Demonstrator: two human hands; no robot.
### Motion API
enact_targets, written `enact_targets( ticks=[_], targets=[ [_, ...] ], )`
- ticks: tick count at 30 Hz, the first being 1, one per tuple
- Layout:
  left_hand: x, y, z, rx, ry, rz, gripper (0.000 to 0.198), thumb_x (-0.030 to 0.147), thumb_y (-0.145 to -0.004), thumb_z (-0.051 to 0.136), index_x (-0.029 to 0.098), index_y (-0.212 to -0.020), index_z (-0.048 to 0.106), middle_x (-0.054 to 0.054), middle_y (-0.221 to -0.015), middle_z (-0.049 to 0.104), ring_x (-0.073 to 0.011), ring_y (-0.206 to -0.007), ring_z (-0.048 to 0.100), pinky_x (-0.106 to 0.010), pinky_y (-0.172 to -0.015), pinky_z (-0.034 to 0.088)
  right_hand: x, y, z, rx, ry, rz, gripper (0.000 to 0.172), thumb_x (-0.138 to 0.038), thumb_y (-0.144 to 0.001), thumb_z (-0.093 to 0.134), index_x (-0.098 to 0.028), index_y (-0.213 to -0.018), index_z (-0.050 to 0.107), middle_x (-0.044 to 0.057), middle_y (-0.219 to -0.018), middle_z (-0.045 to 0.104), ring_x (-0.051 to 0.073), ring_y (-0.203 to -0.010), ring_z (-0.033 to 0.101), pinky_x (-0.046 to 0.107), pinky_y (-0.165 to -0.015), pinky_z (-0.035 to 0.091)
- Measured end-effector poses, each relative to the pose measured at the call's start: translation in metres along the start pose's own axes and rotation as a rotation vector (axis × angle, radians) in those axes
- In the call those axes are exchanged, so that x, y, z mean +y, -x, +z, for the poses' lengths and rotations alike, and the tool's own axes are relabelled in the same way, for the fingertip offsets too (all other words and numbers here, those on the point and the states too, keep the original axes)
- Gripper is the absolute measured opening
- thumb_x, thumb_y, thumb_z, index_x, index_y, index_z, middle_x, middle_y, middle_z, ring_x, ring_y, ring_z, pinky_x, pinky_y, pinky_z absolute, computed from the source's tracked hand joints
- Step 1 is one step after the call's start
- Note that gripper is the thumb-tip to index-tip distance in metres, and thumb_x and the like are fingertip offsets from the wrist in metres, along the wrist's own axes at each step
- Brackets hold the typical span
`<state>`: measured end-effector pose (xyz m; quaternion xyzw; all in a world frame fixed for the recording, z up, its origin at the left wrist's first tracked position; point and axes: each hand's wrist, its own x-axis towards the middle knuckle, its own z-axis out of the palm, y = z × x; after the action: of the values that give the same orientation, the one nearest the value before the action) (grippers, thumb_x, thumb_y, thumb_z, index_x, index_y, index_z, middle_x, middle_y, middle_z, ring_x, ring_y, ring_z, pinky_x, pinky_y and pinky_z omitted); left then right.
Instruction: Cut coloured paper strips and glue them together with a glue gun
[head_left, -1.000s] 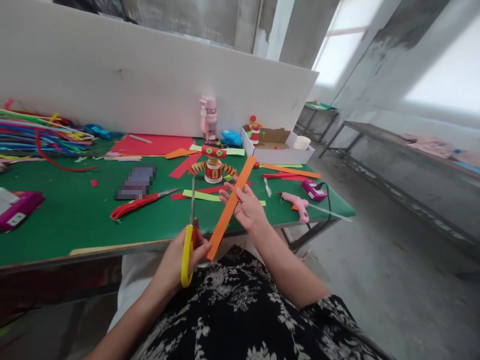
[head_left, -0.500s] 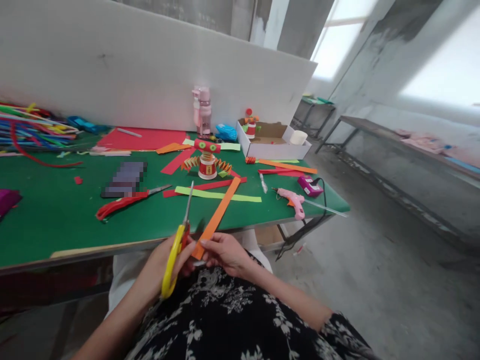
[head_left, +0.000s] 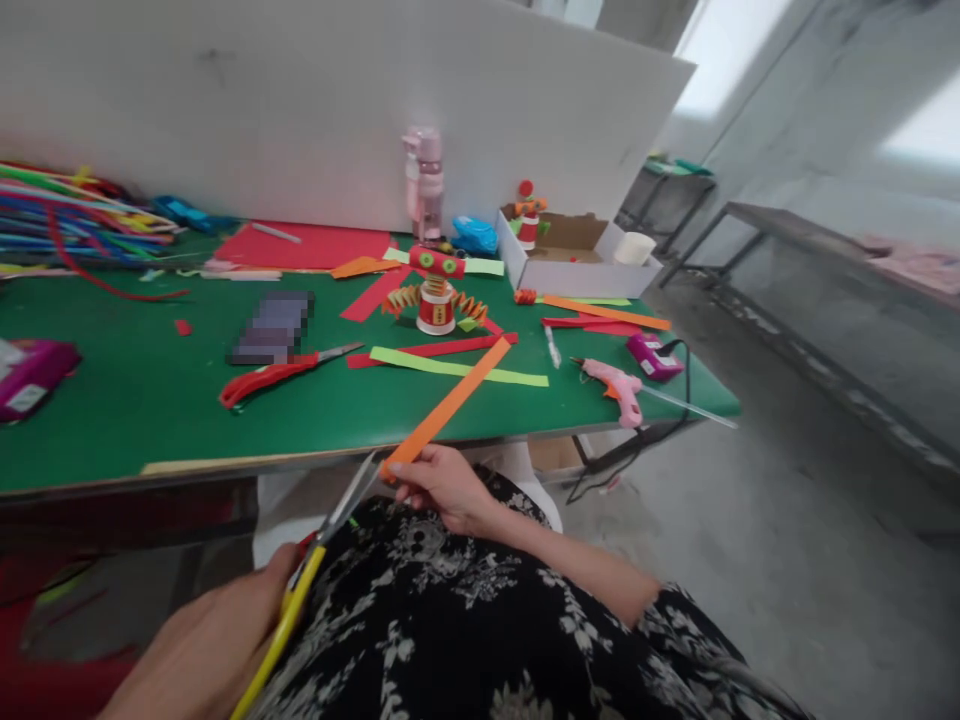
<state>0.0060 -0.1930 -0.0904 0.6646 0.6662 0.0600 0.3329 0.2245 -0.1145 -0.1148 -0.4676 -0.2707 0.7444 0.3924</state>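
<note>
Green table [head_left: 150, 420]: flat top, crowded with craft materials, backed by a white board along its far edge.

Pipe cleaner bundle [head_left: 75, 215]: many colours, lying at the table's far left corner.

White box [head_left: 577, 270]: open, at the table's far right.

Orange paper strip [head_left: 450, 405]: long, narrow, straight-edged, plain bright orange, uncreased. It slants from just off the table's near edge up and to the right over the table's middle. Its far end lies above a lime green strip [head_left: 457, 368] and a red one. The near end is cut square.

Yellow-handled scissors [head_left: 315, 570]: below the table's near edge, over the lap. The grey blades point up toward the strip's near end, the tip just beside it; how far the blades are parted cannot be told.

Left hand [head_left: 202, 650]: below the table's near edge, fingers closed around the yellow handle.

Right hand [head_left: 442, 485]: just off the table's near edge, thumb and fingertips pinching the strip's near end.

Red scissors [head_left: 277, 370]: flat on the table's middle left.

Pink glue gun [head_left: 619, 385]: on the table's near right.
</note>
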Motion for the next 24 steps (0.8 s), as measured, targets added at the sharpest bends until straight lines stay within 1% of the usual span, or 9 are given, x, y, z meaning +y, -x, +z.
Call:
enact_targets(
  ticks=[2,3,5,7,9,12,15,19,24],
  targets=[
    [0.004,0.005,-0.004,-0.033,-0.124,-0.001,0.038,0.056,-0.085,0.049,0.034,-0.113,0.06,-0.005,-0.08,0.074,-0.0381,-0.076,0.07,-0.044,-0.066,0.046,-0.002,0.001,0.0,-0.006,0.031,-0.019,0.017,-0.027,-0.068,0.081,-0.015,-0.071,0.069,-0.002,-0.058,0.064,0.006,-0.047,0.054,0.016,-0.039,0.032],
    [0.006,0.003,-0.005,-0.06,-0.172,-0.003,0.039,0.057,-0.083,0.046,0.035,-0.112,0.06,-0.007,-0.08,0.075,-0.0418,-0.079,0.071,-0.045,-0.066,0.044,-0.002,0.001,0.0,-0.013,0.045,-0.027,0.018,-0.028,-0.067,0.08,-0.015,-0.071,0.069,-0.003,-0.056,0.063,0.007,-0.048,0.054,0.017,-0.04,0.032],
    [0.007,-0.002,-0.006,-0.122,-0.216,-0.015,0.041,0.057,-0.08,0.045,0.033,-0.11,0.059,-0.01,-0.086,0.077,-0.0438,-0.084,0.071,-0.045,-0.067,0.044,-0.002,0.003,0.0,-0.026,0.075,-0.043,0.021,-0.03,-0.065,0.081,-0.015,-0.074,0.069,-0.003,-0.054,0.062,0.007,-0.049,0.053,0.018,-0.042,0.031],
    [0.007,-0.009,-0.007,-0.19,-0.235,-0.019,0.04,0.057,-0.081,0.043,0.031,-0.107,0.06,-0.012,-0.088,0.077,-0.044,-0.085,0.072,-0.045,-0.068,0.044,-0.001,0.004,-0.001,-0.021,0.096,-0.061,0.025,-0.031,-0.061,0.082,-0.015,-0.076,0.07,-0.003,-0.056,0.063,0.007,-0.049,0.053,0.018,-0.043,0.031],
    [0.006,-0.014,-0.009,-0.226,-0.259,0.0,0.04,0.056,-0.083,0.04,0.03,-0.106,0.06,-0.012,-0.089,0.078,-0.0442,-0.087,0.072,-0.046,-0.07,0.044,0.0,0.004,-0.003,-0.009,0.109,-0.074,0.028,-0.032,-0.058,0.082,-0.015,-0.077,0.07,-0.003,-0.058,0.065,0.008,-0.05,0.054,0.018,-0.044,0.031],
    [0.012,-0.015,-0.013,-0.263,-0.306,0.028,0.045,0.052,-0.087,0.032,0.027,-0.113,0.059,-0.014,-0.098,0.077,-0.0435,-0.093,0.071,-0.048,-0.075,0.046,0.0,0.003,-0.004,0.001,0.125,-0.069,0.025,-0.031,-0.058,0.079,-0.016,-0.075,0.07,-0.003,-0.056,0.064,0.008,-0.05,0.054,0.019,-0.044,0.031],
    [0.025,-0.014,-0.019,-0.312,-0.36,0.042,0.05,0.048,-0.091,0.024,0.023,-0.121,0.055,-0.016,-0.101,0.076,-0.0412,-0.097,0.07,-0.049,-0.078,0.047,0.0,0.001,-0.004,0.004,0.135,-0.061,0.021,-0.032,-0.059,0.078,-0.016,-0.071,0.072,-0.004,-0.051,0.06,0.008,-0.05,0.051,0.019,-0.045,0.03],
    [0.037,-0.014,-0.021,-0.317,-0.406,0.046,0.051,0.044,-0.093,0.022,0.02,-0.125,0.053,-0.017,-0.1,0.076,-0.0396,-0.096,0.071,-0.049,-0.079,0.049,0.0,-0.001,-0.004,0.009,0.131,-0.059,0.022,-0.034,-0.059,0.081,-0.016,-0.068,0.073,-0.003,-0.053,0.06,0.007,-0.051,0.049,0.02,-0.047,0.03],
    [0.037,-0.016,-0.018,-0.298,-0.442,0.048,0.05,0.04,-0.092,0.022,0.018,-0.123,0.054,-0.018,-0.099,0.075,-0.0404,-0.095,0.071,-0.05,-0.078,0.05,0.0,0.001,-0.004,0.011,0.135,-0.032,0.021,-0.034,-0.06,0.081,-0.017,-0.07,0.074,-0.003,-0.054,0.059,0.009,-0.053,0.048,0.022,-0.048,0.031]
  ],
)
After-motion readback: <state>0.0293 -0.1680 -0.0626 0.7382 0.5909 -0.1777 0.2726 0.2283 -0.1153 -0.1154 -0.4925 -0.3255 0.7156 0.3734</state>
